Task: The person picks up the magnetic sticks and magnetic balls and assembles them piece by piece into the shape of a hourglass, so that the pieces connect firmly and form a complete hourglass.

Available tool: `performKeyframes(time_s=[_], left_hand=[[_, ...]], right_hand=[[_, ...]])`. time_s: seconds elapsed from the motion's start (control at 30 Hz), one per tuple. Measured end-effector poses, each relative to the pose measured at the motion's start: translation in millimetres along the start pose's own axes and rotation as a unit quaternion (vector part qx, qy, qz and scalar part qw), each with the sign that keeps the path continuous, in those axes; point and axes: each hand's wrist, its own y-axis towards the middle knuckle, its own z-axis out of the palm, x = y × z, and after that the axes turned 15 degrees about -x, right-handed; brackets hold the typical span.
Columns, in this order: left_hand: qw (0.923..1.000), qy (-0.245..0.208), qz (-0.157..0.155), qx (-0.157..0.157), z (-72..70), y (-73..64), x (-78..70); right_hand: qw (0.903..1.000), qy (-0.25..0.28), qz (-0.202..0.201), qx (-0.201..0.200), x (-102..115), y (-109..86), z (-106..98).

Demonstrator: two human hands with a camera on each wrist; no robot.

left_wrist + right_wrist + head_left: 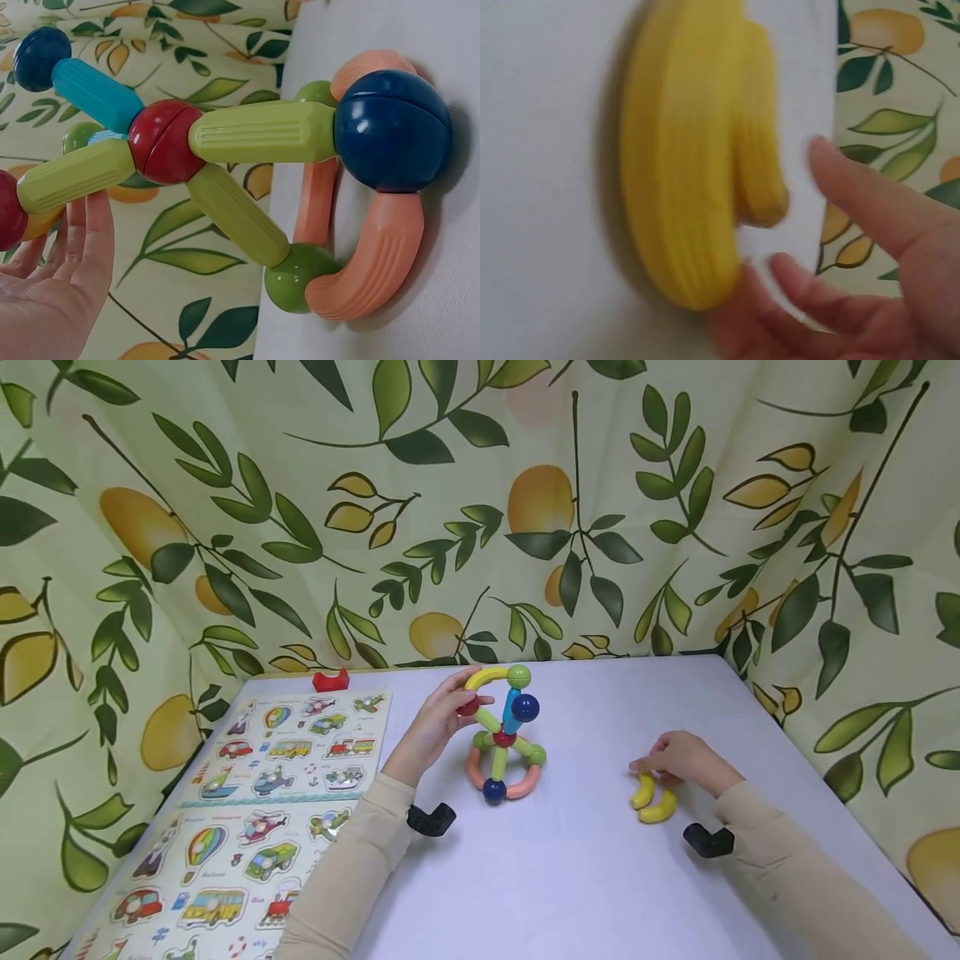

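A toy figure of balls and ribbed rods stands on a salmon ring base (522, 788). Green rods (262, 133) meet at a red ball (165, 142); dark blue balls (526, 708) sit at the top and base. My left hand (435, 718) holds its upper left end, fingers round another red ball (468, 702), beside a curved yellow rod (486, 677). In the left wrist view those fingers (96, 232) stretch behind a green rod. Two loose curved yellow rods (657, 807) (679, 165) lie at the right. Beside them my right hand (684, 756) has thumb and fingers apart, fingertips close to their ends.
Two picture puzzle boards (303, 806) with vehicle pieces lie at the left of the white table (570, 877). A red curved block (331, 681) rests behind them. Black wrist-camera parts (431, 820) stick out from both sleeves. A leaf-patterned curtain (480, 527) hangs behind.
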Motion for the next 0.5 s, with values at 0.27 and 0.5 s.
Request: performKeyframes(time_s=[0.27,0.5], left_hand=[[0.9999,0.002,-0.004,-0.013,-0.4,-2.9,0.8],[1.0,-0.001,0.002,-0.007,1.8,-1.1,2.2]], right_hand=[[0.999,0.04,0.022,0.004,9.1,-1.3,7.4],[0.9993,0.022,0.031,-0.001,23.8,-2.3,19.8]])
